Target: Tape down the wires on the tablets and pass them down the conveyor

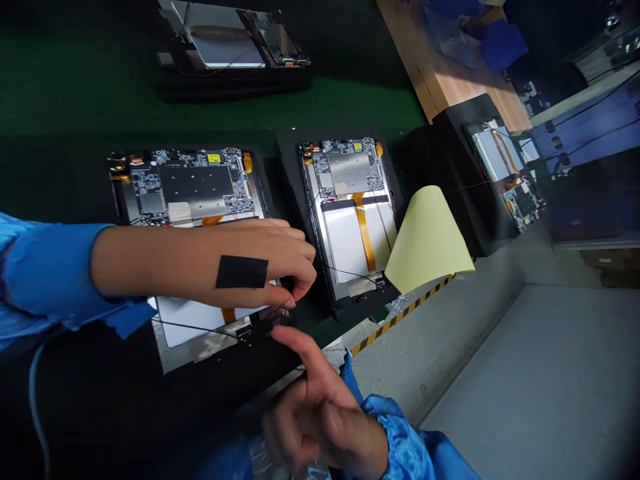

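1. The left hand (277,250) reaches in from the left, palm down, across the opened tablet (165,212) on the left of the row. Its thumb and index fingertip come together at the tablet's near right corner; whether anything is pinched between them is too small to tell.
2. The right hand (325,413) comes from the near side, its index finger stretched out to the tablet's near edge, just beside the left thumb. The other fingers are curled and blurred, so one cannot tell whether they hold anything.
3. A black patch (243,272) lies on the back of the left hand; both sleeves are blue.
4. That tablet's circuit board (197,187) lies on the far side of the left hand, and its white battery (185,323) shows on the near side, with a thin black wire (197,327) over it.
5. Just to the right lies a second opened tablet (345,237), with a curved yellow sheet (430,243) covering its near right corner in this view.
6. Another opened device (227,47) lies at the far side of the green work surface (350,107), and one more opened unit (500,157) sits well to the right.
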Motion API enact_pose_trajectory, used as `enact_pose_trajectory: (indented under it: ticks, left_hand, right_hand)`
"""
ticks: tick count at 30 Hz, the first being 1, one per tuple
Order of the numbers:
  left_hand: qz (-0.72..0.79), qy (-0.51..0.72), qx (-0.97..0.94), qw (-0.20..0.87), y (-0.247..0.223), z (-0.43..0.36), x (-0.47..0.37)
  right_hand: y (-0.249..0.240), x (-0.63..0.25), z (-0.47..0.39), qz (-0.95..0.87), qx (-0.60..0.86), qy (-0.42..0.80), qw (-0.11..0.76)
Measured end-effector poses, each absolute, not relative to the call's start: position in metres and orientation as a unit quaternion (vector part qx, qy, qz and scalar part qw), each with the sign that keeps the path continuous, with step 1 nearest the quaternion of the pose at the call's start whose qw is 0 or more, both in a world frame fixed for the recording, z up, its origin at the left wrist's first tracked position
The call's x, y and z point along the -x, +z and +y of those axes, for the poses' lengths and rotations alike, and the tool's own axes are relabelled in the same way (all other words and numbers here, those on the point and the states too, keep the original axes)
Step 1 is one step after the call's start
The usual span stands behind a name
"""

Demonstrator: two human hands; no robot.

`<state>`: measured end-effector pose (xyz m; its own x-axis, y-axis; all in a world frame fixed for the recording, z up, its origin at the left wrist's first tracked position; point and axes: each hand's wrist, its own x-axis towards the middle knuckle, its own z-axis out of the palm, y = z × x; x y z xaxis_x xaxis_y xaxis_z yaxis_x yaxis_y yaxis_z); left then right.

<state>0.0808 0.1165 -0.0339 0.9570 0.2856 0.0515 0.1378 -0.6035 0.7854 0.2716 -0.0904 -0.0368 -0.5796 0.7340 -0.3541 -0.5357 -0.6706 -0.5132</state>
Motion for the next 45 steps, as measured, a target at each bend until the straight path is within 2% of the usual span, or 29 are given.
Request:
enact_pose_trajectory:
  ticks: [5, 12, 28, 40, 45]
  left_hand:
    - [0.122, 0.098, -0.889, 0.431, -0.037, 0.116, -0.082]
    - [0.117, 0.106, -0.885, 0.437, -0.039, 0.116, -0.082]
    - [0.129, 0.084, -0.883, 0.444, -0.036, 0.117, -0.081]
    - [0.101, 0.095, -0.883, 0.449, -0.037, 0.118, -0.077]
    - [0.070, 0.049, -0.906, 0.414, -0.041, 0.123, -0.070]
  right_hand:
    - [-0.040, -0.270, -0.087, -0.185, 0.300, 0.871, 0.342]
    - [-0.053, -0.272, -0.093, -0.185, 0.309, 0.848, 0.389]
    - [-0.053, -0.274, -0.099, -0.183, 0.303, 0.830, 0.431]
    - [-0.049, -0.276, -0.106, -0.215, 0.348, 0.813, 0.414]
    - [-0.048, -0.275, -0.105, -0.217, 0.352, 0.811, 0.414]
